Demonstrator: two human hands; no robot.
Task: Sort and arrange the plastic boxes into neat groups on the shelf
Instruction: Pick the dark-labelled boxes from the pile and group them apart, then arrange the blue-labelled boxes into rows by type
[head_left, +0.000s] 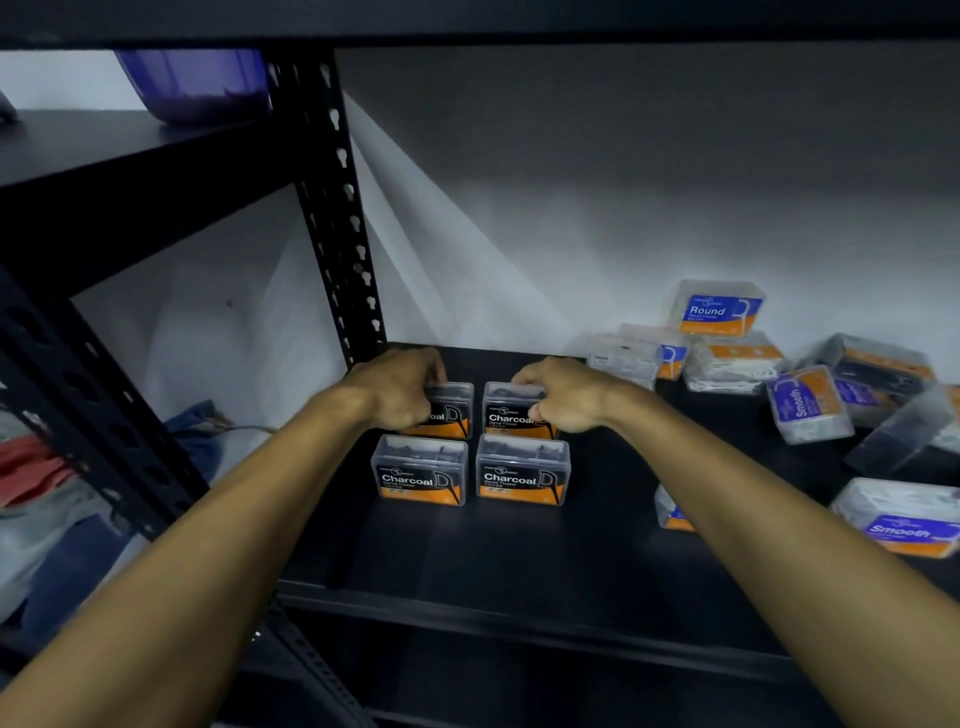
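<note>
1. Plastic, clear and hard-edged, makes up every box here: small rectangular cases with rounded corners, each with a printed label on its front face.

2. Four Charcoal boxes stand upright in a two-by-two block on the matte black shelf (519, 566), labels facing the person, long axes running left to right.

3. The left hand (400, 387) curls its fingers over the top of the back-left Charcoal box (451, 410), gripping it; the right hand (563, 395) grips the back-right Charcoal box (511, 415) the same way, thumb at its front.

4. Just nearer than the hands stand the front-left Charcoal box (420, 475) and the front-right Charcoal box (522, 475), side by side and untouched.

5. Right of the right hand lies a loose heap of blue-and-orange boxes at mixed angles; the count is unclear. A Round box (719, 309) sits on top, upright; one Smooth box (808, 405) stands on end, its lettering running vertically; another Smooth box (904, 519) lies tilted.

6. Left of the left hand rises a black perforated steel upright (337, 208).
</note>
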